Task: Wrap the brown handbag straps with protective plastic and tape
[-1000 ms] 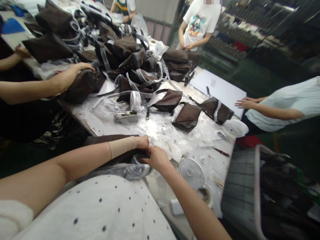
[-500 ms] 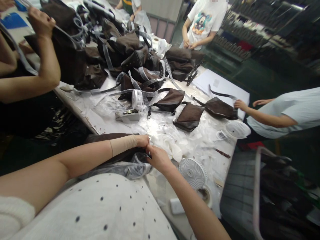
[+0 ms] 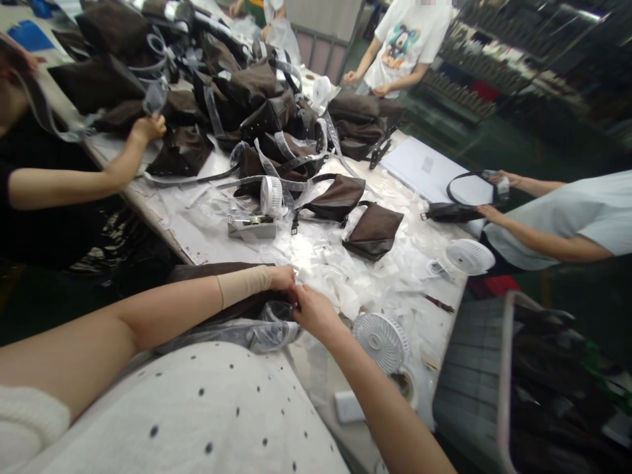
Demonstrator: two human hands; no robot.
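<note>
My left hand (image 3: pixel 282 279), with a beige sleeve on its wrist, meets my right hand (image 3: pixel 312 309) at the table's near edge. Fingers of both are closed together at the end of a dark brown bag (image 3: pixel 212 268), which lies mostly beneath my left forearm. What exactly they pinch is too small and covered to make out. Clear plastic wrap (image 3: pixel 266 336) covers a strap-like part just below my hands, against my polka-dot shirt.
Brown bags (image 3: pixel 247 85) with wrapped straps are heaped at the back left. White fans (image 3: pixel 380 341), a tape dispenser (image 3: pixel 251 227) and plastic scraps stand or lie around. A crate (image 3: pixel 506 368) is at right. One co-worker (image 3: pixel 548 217) handles a bag; others stand around the table.
My hands have hardly moved. The co-worker at right has lifted and turned a bag by its strap. At left, another co-worker's raised arm has come down to the heap.
</note>
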